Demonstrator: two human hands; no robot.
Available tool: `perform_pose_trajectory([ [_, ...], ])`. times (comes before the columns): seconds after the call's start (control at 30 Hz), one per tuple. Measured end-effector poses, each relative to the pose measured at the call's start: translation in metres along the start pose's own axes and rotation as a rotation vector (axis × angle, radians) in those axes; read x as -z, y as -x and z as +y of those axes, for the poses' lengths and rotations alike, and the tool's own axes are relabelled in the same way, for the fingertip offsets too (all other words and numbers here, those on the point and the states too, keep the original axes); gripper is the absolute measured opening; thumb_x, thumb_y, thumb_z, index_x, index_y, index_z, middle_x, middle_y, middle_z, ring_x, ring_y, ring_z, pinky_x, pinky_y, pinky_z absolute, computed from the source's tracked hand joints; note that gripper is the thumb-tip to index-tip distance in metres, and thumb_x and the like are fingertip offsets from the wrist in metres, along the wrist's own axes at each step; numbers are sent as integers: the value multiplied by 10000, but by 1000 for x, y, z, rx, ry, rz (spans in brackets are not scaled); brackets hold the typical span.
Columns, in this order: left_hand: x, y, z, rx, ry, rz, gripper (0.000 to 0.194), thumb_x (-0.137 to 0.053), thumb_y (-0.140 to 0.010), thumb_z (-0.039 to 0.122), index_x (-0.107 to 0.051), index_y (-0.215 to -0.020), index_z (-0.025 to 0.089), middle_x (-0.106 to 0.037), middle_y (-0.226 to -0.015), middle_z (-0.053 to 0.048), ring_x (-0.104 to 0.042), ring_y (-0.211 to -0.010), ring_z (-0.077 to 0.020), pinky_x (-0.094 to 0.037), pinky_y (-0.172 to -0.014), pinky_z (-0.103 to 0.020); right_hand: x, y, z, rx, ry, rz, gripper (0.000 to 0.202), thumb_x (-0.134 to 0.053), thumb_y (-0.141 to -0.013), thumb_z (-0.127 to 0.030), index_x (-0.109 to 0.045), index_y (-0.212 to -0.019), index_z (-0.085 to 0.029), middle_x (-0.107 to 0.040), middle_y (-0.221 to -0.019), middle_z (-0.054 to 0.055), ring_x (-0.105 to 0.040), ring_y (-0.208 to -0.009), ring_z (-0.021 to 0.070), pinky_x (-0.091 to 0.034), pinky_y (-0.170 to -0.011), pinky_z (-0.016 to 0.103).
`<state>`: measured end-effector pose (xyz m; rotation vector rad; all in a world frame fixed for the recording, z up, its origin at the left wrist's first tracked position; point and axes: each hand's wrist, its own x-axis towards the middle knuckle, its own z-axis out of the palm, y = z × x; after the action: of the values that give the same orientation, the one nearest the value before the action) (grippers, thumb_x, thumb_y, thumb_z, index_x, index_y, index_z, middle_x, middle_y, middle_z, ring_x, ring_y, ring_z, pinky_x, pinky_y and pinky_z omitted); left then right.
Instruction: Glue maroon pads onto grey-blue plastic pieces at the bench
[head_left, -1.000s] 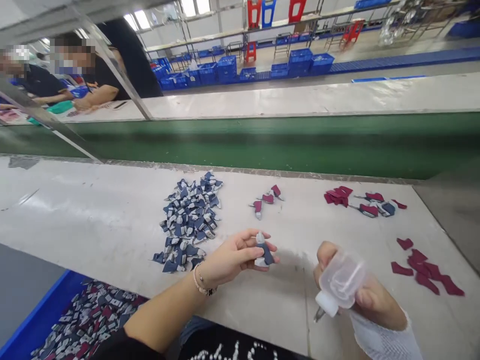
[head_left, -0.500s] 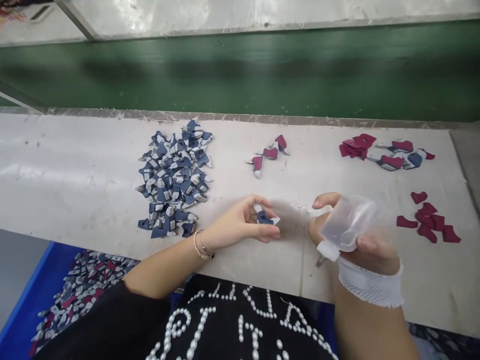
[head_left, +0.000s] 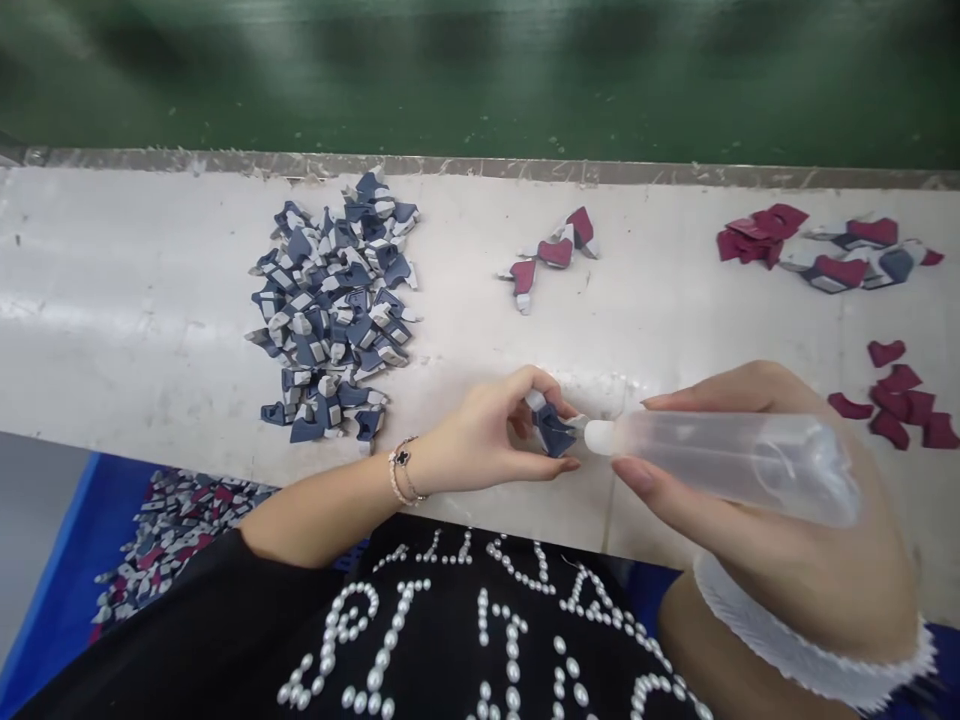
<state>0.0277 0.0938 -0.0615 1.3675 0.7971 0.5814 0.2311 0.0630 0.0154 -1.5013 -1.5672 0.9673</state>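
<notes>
Between the thumb and fingers of my left hand (head_left: 495, 430) is a small navy and light-grey plastic piece (head_left: 553, 430). My right hand (head_left: 780, 500) is wrapped around a translucent squeeze bottle (head_left: 735, 455), held nearly level. Its white cap (head_left: 599, 437) points left, and the thin tip reaches the navy piece; whether it touches cannot be made out. A large pile of similar navy and grey pieces (head_left: 337, 310) lies left of my hands. Just beyond my hands are three pieces with maroon tops (head_left: 555, 253).
Loose maroon pieces (head_left: 892, 403) lie at the right, with a maroon stack (head_left: 761, 235) and several assembled pieces (head_left: 840, 270) farther back. A blue bin (head_left: 56, 590) full of mixed pieces stands below the table's front edge. A green belt (head_left: 480, 80) runs along the back.
My right hand has turned the bottle from pointing down to nearly level and brought its tip to the navy piece. The left hand still holds that piece. The view has tilted down.
</notes>
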Motion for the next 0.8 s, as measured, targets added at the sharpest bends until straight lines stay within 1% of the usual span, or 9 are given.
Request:
perform_pose_trajectory([
  [0.07,1,1,2,-16,-20,7,429,-823,-764,328,-502,-1027,219,-685,-1028,-44,-650,-805,-135,-518,-640,-249,-3,3,-6,15,-10,28,273,-844,-754,-388,-619,-858,-275,-651,-695,-48,-596,-517,101,-448,-401,199],
  [0.13,2,2,4,-38,-33,7,436,-831,-756,338,-497,-1009,216,-660,-989,-30,-609,-764,-118,-508,-651,-254,-5,4,-8,36,-33,18,282,-844,-754,-375,-611,-873,-269,-661,-712,-47,-607,-522,101,-462,-399,197],
  [0.27,4,3,5,-72,-69,-17,430,-820,-765,375,-501,-1003,213,-605,-939,-7,-532,-713,-100,-502,-655,-256,-7,3,-9,126,82,30,275,-843,-764,-359,-623,-894,-257,-647,-748,-42,-615,-589,102,-520,-478,203],
  [0.37,5,3,4,-86,-98,-28,431,-817,-768,386,-507,-1015,216,-576,-928,-3,-530,-744,-112,-500,-664,-259,-6,3,-10,150,146,49,284,-855,-756,-354,-632,-895,-245,-640,-755,-37,-615,-596,104,-515,-462,203],
  [0.47,4,2,3,-101,-101,-33,421,-814,-770,359,-501,-1014,217,-564,-926,0,-534,-761,-117,-504,-689,-267,-4,4,-10,151,172,47,293,-859,-751,-367,-627,-874,-237,-642,-756,-33,-625,-600,111,-500,-435,209],
  [0.57,4,2,2,-119,-90,-46,415,-806,-781,362,-496,-1017,218,-565,-938,-3,-536,-754,-114,-509,-697,-273,-3,6,-9,156,188,37,290,-851,-762,-376,-629,-894,-243,-645,-778,-42,-624,-620,111,-516,-468,220],
  [0.7,3,2,1,-129,-92,-48,416,-803,-790,382,-500,-1024,222,-568,-950,-5,-517,-742,-109,-508,-689,-271,-6,7,-8,149,178,41,291,-859,-760,-350,-639,-928,-258,-636,-822,-55,-603,-644,102,-541,-528,225],
  [0.8,4,2,1,-131,-97,-52,417,-807,-786,384,-502,-1018,221,-574,-962,-10,-518,-745,-110,-510,-691,-272,-6,8,-6,153,174,25,293,-859,-762,-337,-640,-943,-264,-647,-834,-50,-615,-655,114,-551,-539,233],
])
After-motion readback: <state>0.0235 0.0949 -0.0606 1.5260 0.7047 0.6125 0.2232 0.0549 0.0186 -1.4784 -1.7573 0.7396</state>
